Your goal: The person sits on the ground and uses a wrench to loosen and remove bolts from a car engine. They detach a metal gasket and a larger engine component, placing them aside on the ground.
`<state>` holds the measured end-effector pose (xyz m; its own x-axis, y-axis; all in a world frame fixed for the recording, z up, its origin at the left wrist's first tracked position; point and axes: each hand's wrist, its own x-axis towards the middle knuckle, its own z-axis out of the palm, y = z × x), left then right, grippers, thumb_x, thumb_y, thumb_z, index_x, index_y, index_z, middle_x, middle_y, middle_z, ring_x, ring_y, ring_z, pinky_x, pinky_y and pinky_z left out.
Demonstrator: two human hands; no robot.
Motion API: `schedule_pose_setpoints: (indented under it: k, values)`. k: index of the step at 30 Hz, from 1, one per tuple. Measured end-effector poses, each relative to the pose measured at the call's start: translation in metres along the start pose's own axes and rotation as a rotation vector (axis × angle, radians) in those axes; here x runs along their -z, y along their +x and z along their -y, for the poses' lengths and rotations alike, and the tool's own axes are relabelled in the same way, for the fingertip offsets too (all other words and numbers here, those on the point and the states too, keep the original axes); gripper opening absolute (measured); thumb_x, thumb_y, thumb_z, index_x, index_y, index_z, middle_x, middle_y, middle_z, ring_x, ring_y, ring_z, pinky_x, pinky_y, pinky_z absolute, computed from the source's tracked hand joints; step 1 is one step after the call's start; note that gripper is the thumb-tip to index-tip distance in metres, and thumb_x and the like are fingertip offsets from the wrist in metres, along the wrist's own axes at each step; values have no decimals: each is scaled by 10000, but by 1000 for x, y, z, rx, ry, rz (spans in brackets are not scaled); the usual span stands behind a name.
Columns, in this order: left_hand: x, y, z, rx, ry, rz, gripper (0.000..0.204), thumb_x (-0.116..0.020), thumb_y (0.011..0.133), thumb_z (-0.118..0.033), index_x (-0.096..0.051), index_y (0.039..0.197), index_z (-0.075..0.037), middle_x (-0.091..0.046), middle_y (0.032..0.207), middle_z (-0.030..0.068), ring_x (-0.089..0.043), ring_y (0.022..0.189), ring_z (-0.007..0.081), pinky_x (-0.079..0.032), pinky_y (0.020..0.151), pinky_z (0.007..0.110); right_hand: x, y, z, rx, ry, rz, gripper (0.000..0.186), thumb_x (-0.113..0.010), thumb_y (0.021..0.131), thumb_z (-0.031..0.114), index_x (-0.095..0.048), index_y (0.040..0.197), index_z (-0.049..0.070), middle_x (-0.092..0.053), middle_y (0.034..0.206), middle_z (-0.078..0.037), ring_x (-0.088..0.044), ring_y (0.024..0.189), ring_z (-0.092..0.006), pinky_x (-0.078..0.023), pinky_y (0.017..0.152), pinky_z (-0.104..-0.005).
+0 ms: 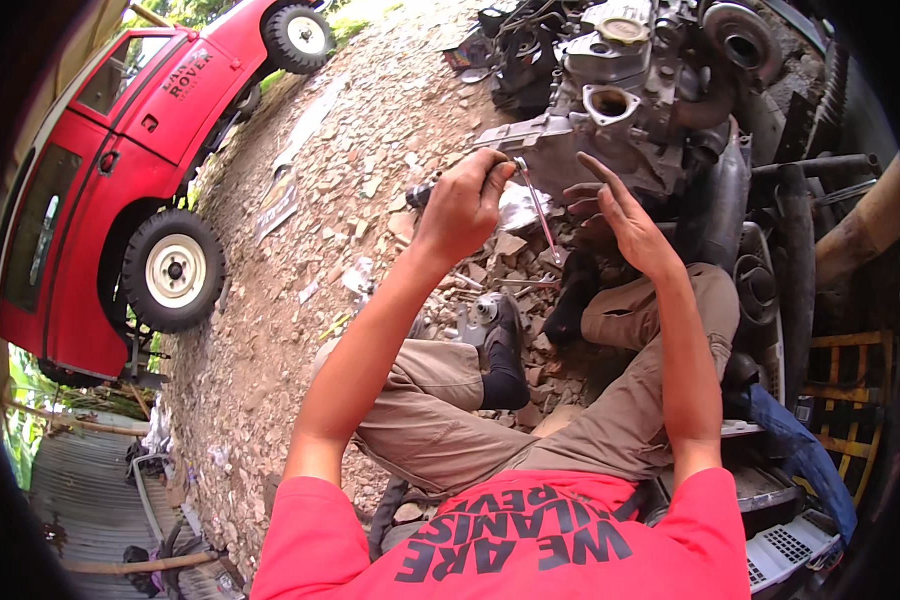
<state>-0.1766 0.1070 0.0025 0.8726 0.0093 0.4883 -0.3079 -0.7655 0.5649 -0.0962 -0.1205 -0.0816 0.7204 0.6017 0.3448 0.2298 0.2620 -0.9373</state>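
My left hand [464, 203] is raised above the stony ground, with thumb and fingers closed at the upper end of a slim metal wrench [539, 208]. The tool slants down and to the right, with a reddish tint along its lower part. A short black cylindrical thing [420, 193] shows just left of that hand; whether the hand touches it is unclear. Fingers spread, my right hand [622, 218] hangs to the right of the wrench, apart from it and holding nothing. Beyond both hands lies a grey engine block or gearbox casing [540, 132] with an open flanged port [610, 103].
Between my legs sits a small metal part [485, 308] among broken stones. Pipes [795, 230] and other dark vehicle parts crowd the right side. A red off-road vehicle [160, 110] stands at the left. A yellow metal frame [850, 400] is at the lower right.
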Motion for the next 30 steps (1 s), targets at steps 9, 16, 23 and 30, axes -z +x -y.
schedule_pose_setpoints:
  k: [9, 16, 23, 30]
  values:
    - [-1, -36, 109, 133, 144, 507, 286, -636, 941, -240, -674, 1061, 17, -687, 899, 251, -672, 852, 408, -517, 743, 444, -111, 39, -105, -378, 119, 33, 376, -482, 1069, 337, -664, 1042, 10, -606, 753, 6, -517, 663, -61, -447, 601, -279]
    - [-37, -134, 217, 563, -83, 144, 339, -588, 991, -319, -690, 949, 1, -677, 759, 152, -635, 704, 248, -483, 660, 390, -149, 27, -181, -729, -33, 48, 421, -527, 1043, 388, -703, 957, 16, -498, 641, 52, -396, 564, -40, -323, 514, -252]
    - [-85, -262, 300, 1129, -197, -47, 589, -529, 986, -528, -691, 945, 37, -683, 734, 96, -636, 683, 177, -490, 655, 345, -168, -23, -234, -793, -272, 235, 431, -531, 1041, 377, -694, 926, -6, -447, 611, 44, -360, 519, -63, -280, 468, -291]
    - [-68, -218, 294, 1111, -298, 4, 527, -561, 983, -475, -691, 1045, 31, -717, 816, 97, -637, 652, 157, -483, 604, 318, -138, -8, -220, -1006, -325, 172, 396, -523, 1045, 347, -680, 977, -10, -484, 636, 13, -405, 505, -86, -340, 467, -287]
